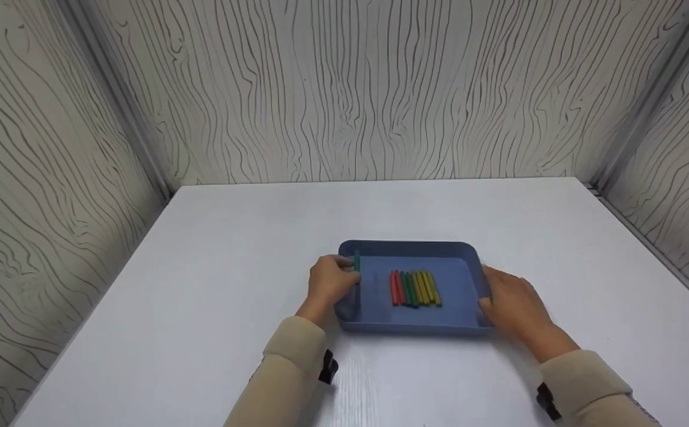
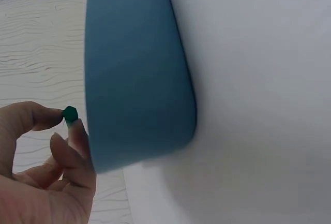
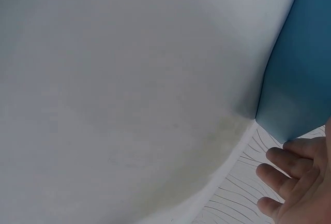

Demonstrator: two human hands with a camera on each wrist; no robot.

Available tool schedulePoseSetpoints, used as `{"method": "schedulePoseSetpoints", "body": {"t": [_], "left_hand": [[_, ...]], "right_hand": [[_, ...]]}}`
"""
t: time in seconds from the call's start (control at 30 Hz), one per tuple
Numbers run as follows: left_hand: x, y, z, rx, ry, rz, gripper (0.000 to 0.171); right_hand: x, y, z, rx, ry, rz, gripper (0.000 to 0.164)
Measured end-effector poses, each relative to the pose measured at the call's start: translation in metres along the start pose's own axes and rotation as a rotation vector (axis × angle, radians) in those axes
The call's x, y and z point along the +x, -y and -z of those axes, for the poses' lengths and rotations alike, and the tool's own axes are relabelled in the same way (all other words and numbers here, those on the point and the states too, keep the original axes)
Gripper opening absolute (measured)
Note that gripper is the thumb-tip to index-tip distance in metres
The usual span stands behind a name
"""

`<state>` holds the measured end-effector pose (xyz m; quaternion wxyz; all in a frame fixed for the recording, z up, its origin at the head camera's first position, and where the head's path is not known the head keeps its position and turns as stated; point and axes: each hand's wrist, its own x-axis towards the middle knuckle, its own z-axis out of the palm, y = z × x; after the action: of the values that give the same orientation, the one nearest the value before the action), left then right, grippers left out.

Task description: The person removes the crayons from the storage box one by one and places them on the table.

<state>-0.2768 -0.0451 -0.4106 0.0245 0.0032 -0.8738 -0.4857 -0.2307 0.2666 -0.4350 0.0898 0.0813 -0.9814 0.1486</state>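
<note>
A shallow blue tray [image 1: 403, 327] rests on the white table. In the head view, my left hand [image 1: 329, 281] is over the tray's left side and pinches a green crayon [image 1: 356, 264] between thumb and fingertips. The left wrist view shows that crayon's six-sided end [image 2: 70, 114] beside the tray's outer wall. My right hand [image 1: 513, 299] holds the tray's right edge, its thumb at the rim. Its other fingers show loosely bent beside the outer wall in the right wrist view. Inside the tray, red crayons [image 1: 397, 289], green crayons [image 1: 409, 289] and yellow crayons [image 1: 426, 289] lie side by side.
The white table [image 1: 231, 267] extends around the tray on every side. A wood-patterned panel [image 1: 344, 89] stands along its back edge, with similar panels at left and right. Both wrists carry a dark strap over beige sleeves.
</note>
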Motion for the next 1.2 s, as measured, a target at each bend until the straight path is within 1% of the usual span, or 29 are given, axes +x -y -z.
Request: {"method": "schedulePoseSetpoints", "body": {"t": [0.1, 0.2, 0.27, 0.5, 0.73, 0.93, 1.2], "left_hand": [[0.001, 0.004, 0.008, -0.016, -0.031, 0.01, 0.032], [0.003, 0.008, 0.014, -0.009, -0.063, 0.022, 0.032], [0.004, 0.012, 0.019, 0.005, -0.078, 0.017, 0.032], [0.004, 0.023, 0.029, 0.017, -0.091, 0.021, 0.031], [0.003, 0.032, 0.03, 0.048, -0.086, 0.052, 0.029], [0.003, 0.038, 0.028, 0.053, -0.053, 0.084, 0.028], [-0.001, 0.042, 0.026, 0.098, -0.036, 0.077, 0.028]], "right_hand": [[0.0, 0.0, 0.0, -0.007, 0.004, 0.002, 0.056], [0.0, 0.0, 0.0, -0.009, 0.01, 0.002, 0.057], [0.0, 0.0, 0.001, -0.007, 0.01, 0.001, 0.057], [0.0, 0.0, 0.002, -0.018, 0.013, 0.002, 0.057], [0.0, 0.001, 0.001, -0.013, 0.017, -0.005, 0.057], [0.0, 0.0, 0.0, -0.007, 0.013, -0.007, 0.057], [-0.001, 0.0, 0.0, -0.008, 0.003, -0.004, 0.056]]}}
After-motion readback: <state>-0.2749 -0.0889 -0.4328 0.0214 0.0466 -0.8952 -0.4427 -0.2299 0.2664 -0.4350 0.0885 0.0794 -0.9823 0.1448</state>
